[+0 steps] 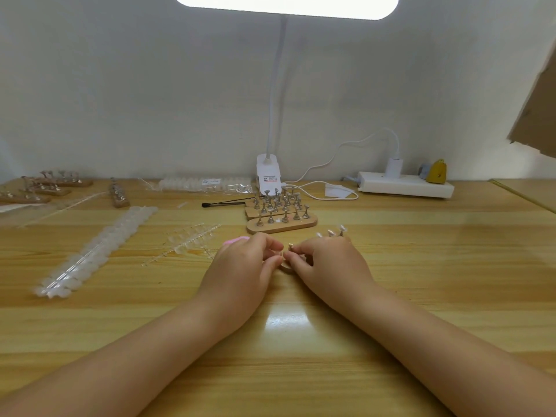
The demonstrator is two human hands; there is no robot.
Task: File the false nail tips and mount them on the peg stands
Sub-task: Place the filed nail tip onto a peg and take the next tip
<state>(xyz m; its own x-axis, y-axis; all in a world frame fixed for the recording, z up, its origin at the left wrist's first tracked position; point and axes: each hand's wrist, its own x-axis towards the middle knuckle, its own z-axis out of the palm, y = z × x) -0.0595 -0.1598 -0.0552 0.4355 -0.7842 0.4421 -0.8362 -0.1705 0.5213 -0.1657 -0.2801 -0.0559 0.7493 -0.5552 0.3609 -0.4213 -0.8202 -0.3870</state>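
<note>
Both hands are working close together at the middle of the wooden desk (421, 266). The left hand (243, 266) has thumb and forefinger pinched narrow around a clear nail tip (276, 252), and a bit of pink nail file (236, 239) pokes out behind its knuckles, so it looks tucked under that hand. The right hand (328, 264) has its fingers curled on a small peg (290, 246) of the wooden peg stand (287, 267) lying mostly hidden under it; I can only see the near rounded end of the base. Three more pegs with tips on them (331, 231) stick up just past the right knuckles.

Just beyond the hands there's a cluster of spare peg stands (281, 222), three wooden bars side by side, all metal pegs bare as far as I can see. A thin black brush (225, 203) lies to their left. Further left on the desk: a short strip of clear nail tips (189, 239), a long strip of tips (96, 251) running diagonally, and a bagged pack of tips (204, 184) by the wall. Far left corner has a few finished stands (48, 185) with tips mounted.

The clip lamp (267, 173) stands at the back, lit, with a white power strip (406, 185) to its right.
</note>
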